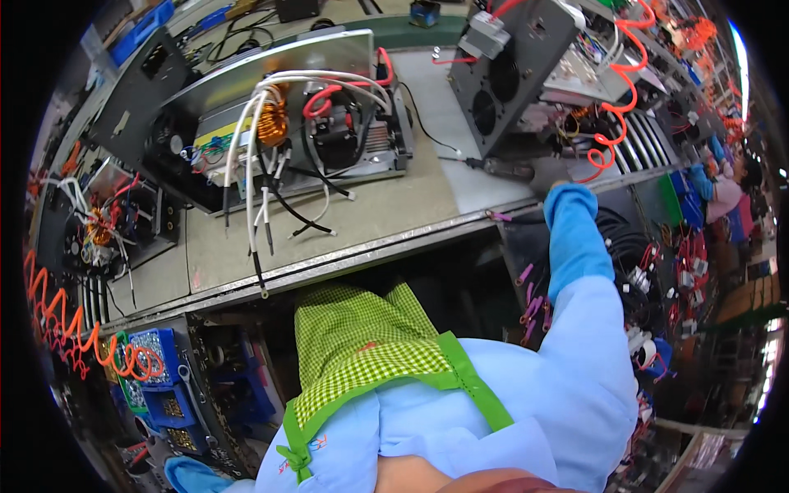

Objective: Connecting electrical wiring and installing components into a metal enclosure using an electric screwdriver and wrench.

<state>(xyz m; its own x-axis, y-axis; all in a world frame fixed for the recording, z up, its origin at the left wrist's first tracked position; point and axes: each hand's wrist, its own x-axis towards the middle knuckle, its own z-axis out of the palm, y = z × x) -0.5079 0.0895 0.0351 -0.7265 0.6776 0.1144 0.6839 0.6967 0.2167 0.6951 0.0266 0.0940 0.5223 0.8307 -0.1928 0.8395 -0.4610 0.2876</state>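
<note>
My right hand (549, 176), in a grey glove below a blue sleeve cover, reaches to the bench's right edge and closes on the handle of a dark hand tool (503, 169). The tool lies low on the bench, its tip toward a black cable. It sits just below a dark chassis with two round fans (501, 82). My left arm drops to the lower left; only its blue sleeve cover (191, 476) shows and the hand is out of view. An open electronics unit (312, 131) with a copper coil (272, 122) and loose white, red and black wires sits at the bench's middle.
The grey bench (386, 209) has a metal front edge. Another open unit (99, 226) stands at far left. Orange coiled hoses hang at left (74, 337) and upper right (626, 82). Blue parts bins (160, 370) sit under the bench. A second person (723, 189) works far right.
</note>
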